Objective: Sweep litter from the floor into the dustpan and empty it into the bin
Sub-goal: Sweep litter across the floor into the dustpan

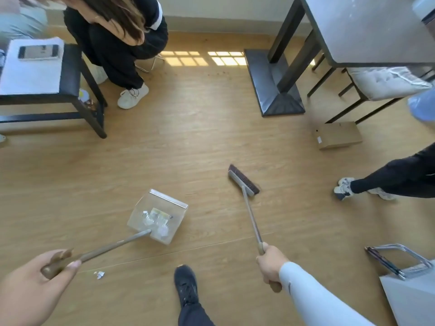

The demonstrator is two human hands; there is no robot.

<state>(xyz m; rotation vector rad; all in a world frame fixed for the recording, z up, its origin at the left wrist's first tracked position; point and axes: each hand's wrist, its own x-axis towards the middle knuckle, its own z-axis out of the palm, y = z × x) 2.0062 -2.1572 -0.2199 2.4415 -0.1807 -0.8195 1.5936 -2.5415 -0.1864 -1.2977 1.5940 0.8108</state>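
Note:
My left hand (35,278) grips the brown handle of a clear long-handled dustpan (141,208), which rests on the wooden floor with several scraps of paper litter (156,218) inside. My right hand (270,264) grips the handle of a broom (243,180); its dark bristle head sits on the floor to the right of the pan, apart from it. A small white paper scrap (100,275) lies on the floor near my left hand, behind the pan. The grey bin (409,295) with a metal handle stands at the lower right.
A seated person (117,43) is at the back left beside a black stool (58,95) holding paper and a phone. A table base (275,88) and a cardboard box (336,135) are at the right. Another person's leg (388,180) reaches in from the right. My black shoe (186,285) is below.

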